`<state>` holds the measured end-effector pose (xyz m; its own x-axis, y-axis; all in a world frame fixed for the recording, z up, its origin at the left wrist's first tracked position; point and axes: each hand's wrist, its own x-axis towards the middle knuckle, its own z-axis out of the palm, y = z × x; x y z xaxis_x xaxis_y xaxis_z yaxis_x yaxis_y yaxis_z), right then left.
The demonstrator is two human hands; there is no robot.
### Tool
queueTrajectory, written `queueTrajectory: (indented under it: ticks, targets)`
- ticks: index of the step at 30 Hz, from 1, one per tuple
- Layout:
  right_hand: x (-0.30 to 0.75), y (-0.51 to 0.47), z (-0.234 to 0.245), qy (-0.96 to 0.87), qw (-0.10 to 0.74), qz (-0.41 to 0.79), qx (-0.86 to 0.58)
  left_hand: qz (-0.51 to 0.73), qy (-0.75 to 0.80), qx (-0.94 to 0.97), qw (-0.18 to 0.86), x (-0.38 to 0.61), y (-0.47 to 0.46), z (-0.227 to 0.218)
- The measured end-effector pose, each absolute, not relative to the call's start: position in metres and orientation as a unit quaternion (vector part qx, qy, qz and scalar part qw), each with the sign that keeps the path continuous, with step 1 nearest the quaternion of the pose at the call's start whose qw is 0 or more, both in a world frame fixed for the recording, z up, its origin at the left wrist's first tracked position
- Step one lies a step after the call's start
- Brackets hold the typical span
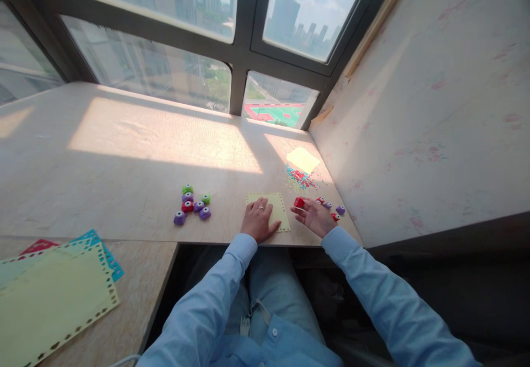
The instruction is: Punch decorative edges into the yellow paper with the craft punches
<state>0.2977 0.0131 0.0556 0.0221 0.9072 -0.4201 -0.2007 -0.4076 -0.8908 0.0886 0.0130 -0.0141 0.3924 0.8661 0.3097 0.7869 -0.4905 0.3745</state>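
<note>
My left hand (257,221) lies with its fingers stretched out on a pale yellow sheet of paper (276,208) that has small holes along its edges. To the right of the sheet, my right hand (317,219) is turned partly palm up, its fingers closed around a red craft punch (298,202). Just beyond that hand stand several more punches, among them a purple punch (340,209) near the wall; my fingers partly hide some of them.
Left of the sheet is a group of purple, green and red punches (187,207). Small coloured paper bits (301,177) lie by a yellow paper piece (303,159) at the back right. Large punched sheets (53,306) rest at lower left. A wall (414,135) bounds the right side.
</note>
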Motion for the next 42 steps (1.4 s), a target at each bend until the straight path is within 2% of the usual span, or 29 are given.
queueTrajectory:
  ticks: [7, 15, 21, 26, 32, 42]
  targets:
    - [0.294, -0.003, 0.049, -0.329, 0.456, 0.609, -0.56, 0.238, 0.489, 0.838, 0.054, 0.091, 0.012, -0.013]
    - [0.29, -0.021, 0.054, -0.329, 0.49, 0.581, -0.561, 0.345, 0.398, 0.849, 0.043, 0.084, -0.004, 0.006]
    - [0.256, -0.04, 0.055, -0.386, 0.496, 0.54, -0.559, 0.398, 0.442, 0.798, 0.094, 0.092, -0.033, 0.023]
    - [0.226, -0.05, 0.047, -0.45, 0.49, 0.519, -0.537, 0.404, 0.465, 0.776, 0.134, 0.095, -0.045, 0.019]
    - [0.223, -0.055, 0.043, -0.49, 0.439, 0.547, -0.517, 0.429, 0.519, 0.729, 0.123, 0.069, -0.046, 0.014]
    - [0.273, -0.03, 0.031, -0.465, 0.435, 0.459, -0.62, 0.31, 0.598, 0.735, 0.072, 0.001, -0.008, -0.004]
